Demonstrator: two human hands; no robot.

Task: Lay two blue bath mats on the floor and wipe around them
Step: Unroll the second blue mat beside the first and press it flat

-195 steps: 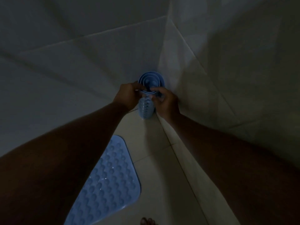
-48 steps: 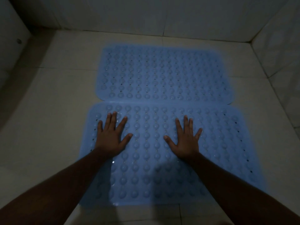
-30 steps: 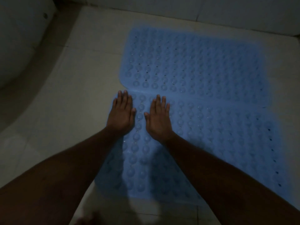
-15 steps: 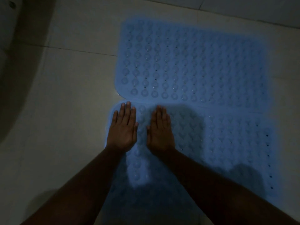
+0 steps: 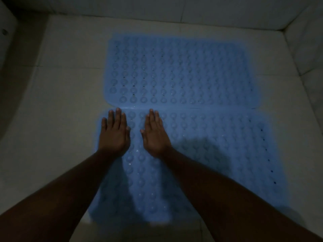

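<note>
Two blue bath mats with rows of round bumps and small holes lie flat on the pale tiled floor, long edges touching. The far mat (image 5: 178, 72) sits nearer the back wall. The near mat (image 5: 218, 154) lies closer to me. My left hand (image 5: 114, 133) presses palm-down on the near mat's far left corner, fingers straight and close together. My right hand (image 5: 154, 135) lies flat on the same mat just to its right, palm down. Neither hand holds anything. My forearms cover part of the near mat.
Pale tiled floor (image 5: 57, 105) surrounds the mats, with a wide bare strip on the left. A tiled wall (image 5: 157, 9) runs along the back and another wall (image 5: 307, 49) on the right. A white curved fixture (image 5: 7, 32) stands at the far left.
Over the last second both hands stayed flat on the near mat's left end, drifting slightly apart. The view tilted up, showing the back and right walls again.
</note>
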